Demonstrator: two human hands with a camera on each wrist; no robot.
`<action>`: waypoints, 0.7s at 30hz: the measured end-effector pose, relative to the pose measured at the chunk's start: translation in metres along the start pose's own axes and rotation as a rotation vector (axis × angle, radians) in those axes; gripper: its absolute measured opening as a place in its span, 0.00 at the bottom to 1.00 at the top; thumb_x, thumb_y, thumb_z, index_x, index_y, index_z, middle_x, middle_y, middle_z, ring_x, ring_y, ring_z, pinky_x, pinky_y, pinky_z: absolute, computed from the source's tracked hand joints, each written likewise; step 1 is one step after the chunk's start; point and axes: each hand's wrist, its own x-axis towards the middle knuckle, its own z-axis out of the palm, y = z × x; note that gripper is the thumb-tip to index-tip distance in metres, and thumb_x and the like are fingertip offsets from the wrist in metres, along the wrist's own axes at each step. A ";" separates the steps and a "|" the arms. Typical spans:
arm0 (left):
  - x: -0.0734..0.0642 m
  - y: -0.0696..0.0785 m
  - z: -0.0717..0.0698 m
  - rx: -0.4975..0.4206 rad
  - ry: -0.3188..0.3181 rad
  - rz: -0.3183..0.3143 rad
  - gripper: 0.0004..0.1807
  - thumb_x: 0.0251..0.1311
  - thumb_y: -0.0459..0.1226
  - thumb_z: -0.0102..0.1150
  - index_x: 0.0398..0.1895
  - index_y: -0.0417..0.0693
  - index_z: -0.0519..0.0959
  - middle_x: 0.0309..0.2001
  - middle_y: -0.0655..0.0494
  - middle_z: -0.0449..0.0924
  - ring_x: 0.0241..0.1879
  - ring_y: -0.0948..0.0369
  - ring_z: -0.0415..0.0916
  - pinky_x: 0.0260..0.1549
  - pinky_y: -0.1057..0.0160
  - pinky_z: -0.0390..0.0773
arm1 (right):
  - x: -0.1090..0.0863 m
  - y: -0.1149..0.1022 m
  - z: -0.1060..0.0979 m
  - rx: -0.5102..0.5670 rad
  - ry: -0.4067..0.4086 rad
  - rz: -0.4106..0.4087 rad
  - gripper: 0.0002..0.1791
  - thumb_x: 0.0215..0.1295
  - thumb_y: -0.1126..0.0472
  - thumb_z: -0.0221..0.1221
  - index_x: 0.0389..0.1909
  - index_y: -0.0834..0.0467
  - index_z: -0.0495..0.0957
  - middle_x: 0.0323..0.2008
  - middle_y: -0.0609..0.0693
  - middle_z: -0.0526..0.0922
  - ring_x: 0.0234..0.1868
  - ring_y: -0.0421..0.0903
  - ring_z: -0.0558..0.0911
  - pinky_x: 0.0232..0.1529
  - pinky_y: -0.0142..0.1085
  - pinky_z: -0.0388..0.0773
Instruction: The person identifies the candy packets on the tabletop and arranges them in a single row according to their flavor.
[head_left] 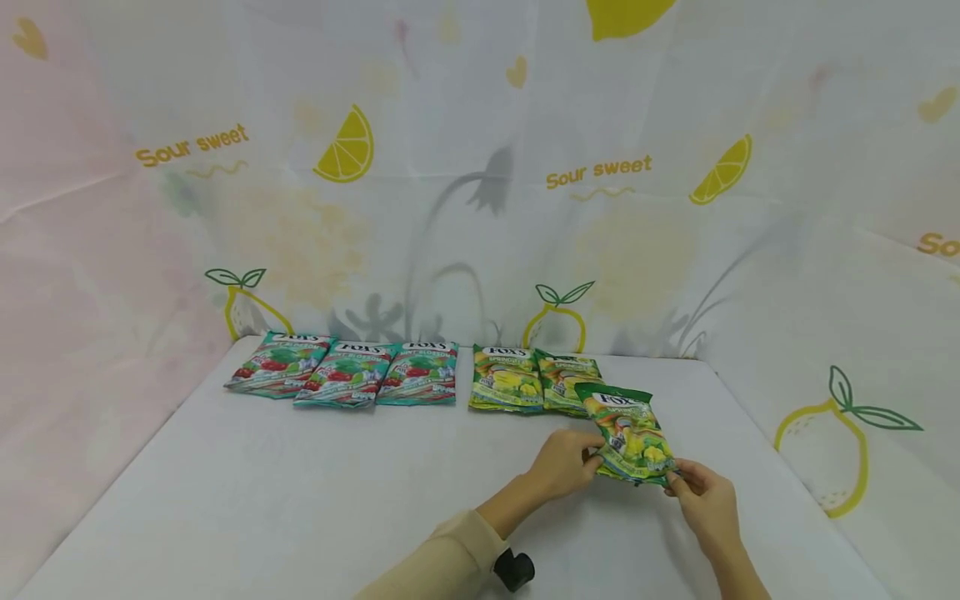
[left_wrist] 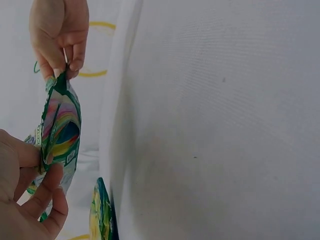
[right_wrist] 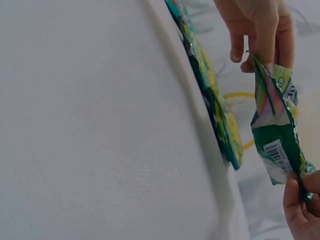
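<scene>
A green and yellow Fox's candy bag (head_left: 628, 433) is held up off the table, tilted, its printed front showing in the head view. My left hand (head_left: 566, 463) pinches its left side between thumb and fingers. At the lower right corner my right hand (head_left: 705, 502) pinches it the same way. The right wrist view shows the bag's back with a barcode (right_wrist: 277, 154). Behind it lie two similar green and yellow bags, one (head_left: 507, 379) fully visible and the other (head_left: 564, 379) partly covered by the held bag.
Three teal Fox's bags with red fruit, such as the middle one (head_left: 347, 375), lie in a row at the back left of the white table (head_left: 315, 500). A patterned cloth backdrop (head_left: 450, 250) rises behind the table. Beside the left sleeve is a black object (head_left: 514, 570).
</scene>
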 end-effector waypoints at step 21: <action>0.041 -0.004 0.018 -0.030 -0.041 -0.156 0.11 0.56 0.27 0.53 0.42 0.42 0.80 0.18 0.57 0.70 0.15 0.70 0.55 0.17 0.76 0.56 | 0.045 0.003 0.005 0.095 0.256 0.020 0.13 0.59 0.77 0.52 0.44 0.81 0.74 0.35 0.72 0.81 0.17 0.26 0.75 0.23 0.23 0.76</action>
